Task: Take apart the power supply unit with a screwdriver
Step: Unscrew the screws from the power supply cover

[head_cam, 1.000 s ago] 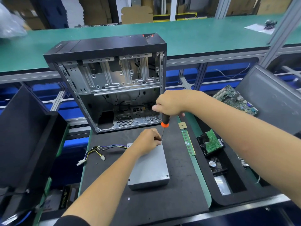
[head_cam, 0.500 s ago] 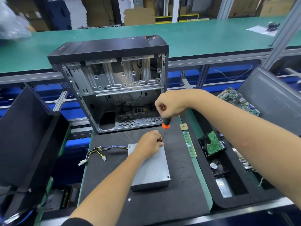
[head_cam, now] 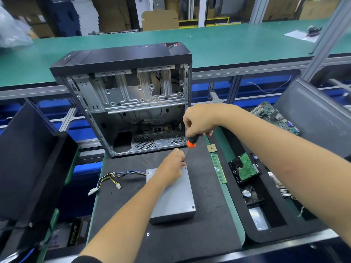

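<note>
1. Little has moved: both hands work the same corner as a second ago.
2. Power supply lies flat before the open computer case, lid on, near-corner screw in.
3. Left hand steadies the far corner, pinching the shaft.
4. Right hand grips the screwdriver.

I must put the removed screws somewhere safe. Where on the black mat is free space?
Bare mat lies between the power supply unit and the memory stick, and nearer, below the unit. Crowded: left, by the cable bundle, and around both hands at the far corner.
</note>
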The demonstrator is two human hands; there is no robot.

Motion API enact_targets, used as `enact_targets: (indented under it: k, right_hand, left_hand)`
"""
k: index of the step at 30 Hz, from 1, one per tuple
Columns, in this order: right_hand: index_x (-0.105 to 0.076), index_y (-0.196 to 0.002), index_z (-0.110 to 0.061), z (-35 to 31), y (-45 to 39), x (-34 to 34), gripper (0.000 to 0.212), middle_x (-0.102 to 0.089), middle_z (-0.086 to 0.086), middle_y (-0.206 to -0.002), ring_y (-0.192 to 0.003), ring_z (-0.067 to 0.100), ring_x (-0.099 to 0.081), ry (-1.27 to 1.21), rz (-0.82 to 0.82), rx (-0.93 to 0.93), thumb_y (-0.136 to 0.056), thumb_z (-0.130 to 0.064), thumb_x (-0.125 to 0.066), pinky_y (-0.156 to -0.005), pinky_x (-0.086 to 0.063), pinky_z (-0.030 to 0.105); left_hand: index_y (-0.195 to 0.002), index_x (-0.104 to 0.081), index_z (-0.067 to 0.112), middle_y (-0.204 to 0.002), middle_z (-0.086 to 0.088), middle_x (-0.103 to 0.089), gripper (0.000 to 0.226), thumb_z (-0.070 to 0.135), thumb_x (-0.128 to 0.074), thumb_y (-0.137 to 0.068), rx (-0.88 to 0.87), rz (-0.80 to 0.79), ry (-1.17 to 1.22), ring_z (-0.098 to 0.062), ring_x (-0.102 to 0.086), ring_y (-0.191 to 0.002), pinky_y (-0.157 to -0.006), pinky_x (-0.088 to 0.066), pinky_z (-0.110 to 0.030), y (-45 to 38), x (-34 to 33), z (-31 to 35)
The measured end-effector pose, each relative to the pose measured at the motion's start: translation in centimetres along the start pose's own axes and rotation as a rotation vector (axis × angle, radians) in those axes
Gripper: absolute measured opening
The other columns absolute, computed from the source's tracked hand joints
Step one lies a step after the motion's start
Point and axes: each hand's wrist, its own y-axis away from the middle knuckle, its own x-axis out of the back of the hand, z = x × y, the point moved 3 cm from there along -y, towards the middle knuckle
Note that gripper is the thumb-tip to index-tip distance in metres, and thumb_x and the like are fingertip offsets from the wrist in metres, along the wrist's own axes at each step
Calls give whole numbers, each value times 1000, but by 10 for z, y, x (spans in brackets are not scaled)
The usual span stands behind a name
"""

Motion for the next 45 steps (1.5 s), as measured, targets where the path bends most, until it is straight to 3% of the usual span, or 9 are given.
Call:
enact_targets:
  k: [3, 6, 9, 13, 18, 22, 30, 36, 45]
  right_hand:
    - [-64, -84, -9, 3, -3, 10, 9, -71, 11, -77, -48, 17, -63, -65, 90, 31, -87, -17, -61, -45, -45, 21]
    - [-62, -85, -9, 0, -14, 10, 6, -68, 9, -75, -48, 17, -61, -141, 94, 59, -86, -15, -61, -47, -50, 24]
    - [-65, -86, -2, -10, -28, -4, 18, -68, 10, -71, -49, 22, -63, -134, -48, 52, -81, -20, -66, -53, -58, 30]
    - [-63, -68, -4, -44, -51, -39, 34, -66, 12, -60, -49, 21, -55, 8, -274, 141, -72, -36, -53, -56, -50, 27]
    - [-59, -58, -9, -95, -84, -70, 34, -67, 9, -53, -46, 21, -55, 103, -168, 195, -74, -37, -49, -53, -44, 24]
    - [-52, -56, -10, -132, -103, -84, 38, -56, 1, -47, -50, 20, -51, 61, -112, 254, -84, -35, -55, -59, -43, 29]
    - [-51, -65, -12, -159, -123, -95, 30, -51, 3, -65, -58, 21, -44, 108, -133, 290, -83, -35, -59, -54, -34, 28]
    - [-61, -77, -9, -151, -127, -99, 28, -58, 6, -77, -68, 23, -51, 103, -157, 269, -84, -37, -59, -58, -38, 29]
    - [-52, -67, -11, -138, -121, -97, 31, -50, 3, -66, -61, 21, -43, 65, -144, 240, -84, -36, -59, -58, -35, 30]
  left_hand:
    - [-75, -44, 15, -73, 2, -49, 26, -7, -54, -85, 216, 124, 222, -8, -47, -62, -60, -38, -28, -2, 22, -19]
    - [-67, -46, 14, -60, -3, -57, 30, -7, -59, -83, 350, 178, 399, -16, -53, -53, -54, -46, -31, 6, 50, -43]
    - [-70, -52, 8, -54, -5, -61, 25, -9, -66, -80, 367, 217, 513, -13, -59, -48, -51, -52, -26, 28, 85, -65]
    - [-76, -61, 6, -58, -11, -64, 15, -5, -70, -80, 417, 238, 593, -15, -62, -52, -53, -52, -21, 63, 120, -95]
    - [-66, -62, 8, -54, -6, -60, 21, -5, -67, -82, 605, 424, 515, -10, -57, -43, -47, -47, -20, 113, 131, -139]
    - [-61, -63, 14, -52, -5, -62, 22, 2, -69, -78, 682, 355, 267, -10, -54, -43, -51, -49, -28, 159, 118, -167]
    - [-93, -71, 9, -96, -8, -68, 15, 4, -58, -88, 691, 176, -46, -26, -62, -91, -83, -50, -35, 181, 79, -185]
    - [-90, -65, 11, -93, -9, -66, 9, 8, -57, -88, 701, 202, -78, -28, -60, -86, -78, -52, -39, 170, 70, -187]
    - [-84, -69, 13, -92, -2, -63, 7, 7, -65, -85, 753, 205, 7, -23, -60, -87, -80, -51, -34, 164, 64, -190]
